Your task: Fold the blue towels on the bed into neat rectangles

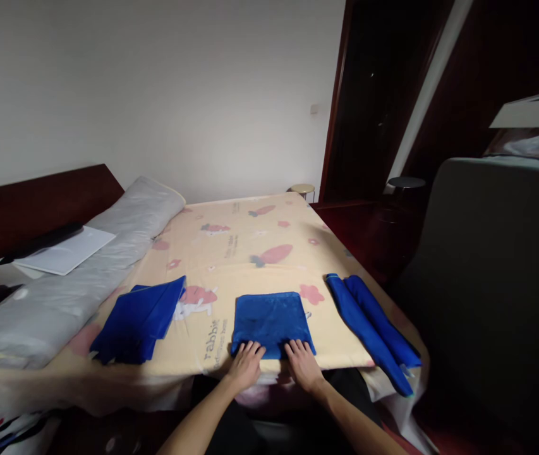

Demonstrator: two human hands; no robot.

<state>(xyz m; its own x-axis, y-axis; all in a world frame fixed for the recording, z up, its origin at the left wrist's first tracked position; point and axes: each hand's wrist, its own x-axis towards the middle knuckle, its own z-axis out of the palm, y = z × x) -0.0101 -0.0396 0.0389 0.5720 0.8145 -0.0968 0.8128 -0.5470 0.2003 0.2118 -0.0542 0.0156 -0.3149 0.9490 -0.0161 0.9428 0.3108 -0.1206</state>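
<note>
A folded blue cloth (272, 321) lies as a neat rectangle at the bed's near edge, right in front of me. My left hand (248, 363) is at its near left corner, fingers curled over the edge. At the near right corner, my right hand (302, 361) holds the edge in the same way. Both thumbs are hard to make out. To the left, a loosely folded blue cloth (139, 319) has uneven, overlapping corners. On the right, rolled or narrowly folded blue cloths (368, 325) stretch over the bed's edge.
The bed (231, 272) wears a yellow sheet with carrot and rabbit prints. Along its left side runs a grey quilt (122, 215) bearing a white flat box or folder (67, 249). A dark chair back (491, 253) stands at right; two stools (406, 182) are farther back.
</note>
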